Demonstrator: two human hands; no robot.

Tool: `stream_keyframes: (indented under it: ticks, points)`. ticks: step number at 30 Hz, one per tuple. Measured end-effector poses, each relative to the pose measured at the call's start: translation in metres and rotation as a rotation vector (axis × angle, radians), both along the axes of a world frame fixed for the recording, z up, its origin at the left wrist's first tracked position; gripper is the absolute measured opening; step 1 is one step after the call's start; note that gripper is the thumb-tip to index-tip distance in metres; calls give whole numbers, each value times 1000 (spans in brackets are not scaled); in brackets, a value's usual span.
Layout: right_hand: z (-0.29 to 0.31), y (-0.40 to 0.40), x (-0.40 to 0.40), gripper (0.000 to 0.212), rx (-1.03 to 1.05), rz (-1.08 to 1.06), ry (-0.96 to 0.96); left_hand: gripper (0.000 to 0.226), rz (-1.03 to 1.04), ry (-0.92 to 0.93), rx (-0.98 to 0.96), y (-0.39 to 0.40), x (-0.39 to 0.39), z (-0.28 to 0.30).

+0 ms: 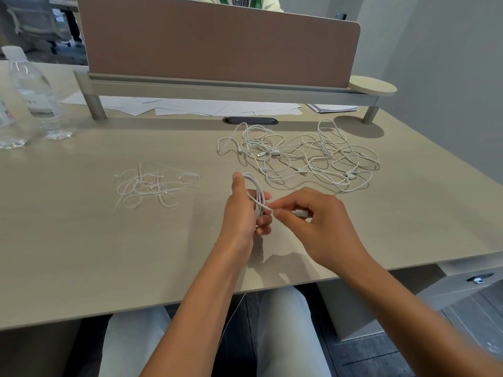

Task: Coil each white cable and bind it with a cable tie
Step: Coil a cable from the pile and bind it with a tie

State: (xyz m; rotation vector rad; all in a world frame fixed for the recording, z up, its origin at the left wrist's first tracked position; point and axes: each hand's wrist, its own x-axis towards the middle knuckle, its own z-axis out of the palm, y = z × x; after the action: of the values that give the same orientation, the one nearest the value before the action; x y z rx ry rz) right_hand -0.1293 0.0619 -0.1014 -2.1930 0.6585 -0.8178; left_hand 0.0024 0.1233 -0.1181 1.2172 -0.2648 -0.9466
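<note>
While the left hand (241, 210) holds a partly coiled white cable (255, 194) upright above the desk (81, 240), its fingers curled round the loops and thumb raised along the top of the coil, the right hand (313, 221) pinches the cable's loose end between thumb and forefinger, just beside the coil, with a white connector showing under its fingers. Both hands hover over the desk's near middle. Behind the coil and to its right, a tangled heap of white cables (302, 156) lies spread on the desk. Left of the coil, well apart from it, a loose pile of white cable ties (155, 186) rests on the desk. Two clear water bottles (35, 91) stand at the desk's far left, and sheets of paper (206, 107) lie under the raised shelf (217, 87) behind the heap.
</note>
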Motion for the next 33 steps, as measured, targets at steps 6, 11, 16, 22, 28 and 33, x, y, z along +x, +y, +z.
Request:
stream_keyframes:
  ticks: [6,11,16,22,28,33]
  points:
    - [-3,21,4,20,-108,6,37,79,8,6,-22,2,-4,1]
    - [-1,26,5,22,-237,19,164,79,29,76,-49,3,-2,-1]
    - [-4,35,0,23,-179,12,109,79,60,250,-146,4,3,-2]
    - [-8,41,-2,14,95,-70,-129,74,107,379,-296,6,2,6]
    - [-13,30,-9,14,-47,69,-26,72,80,433,-346,10,6,5]
    - [3,17,-5,15,-270,65,196,73,91,303,-252,14,4,2]
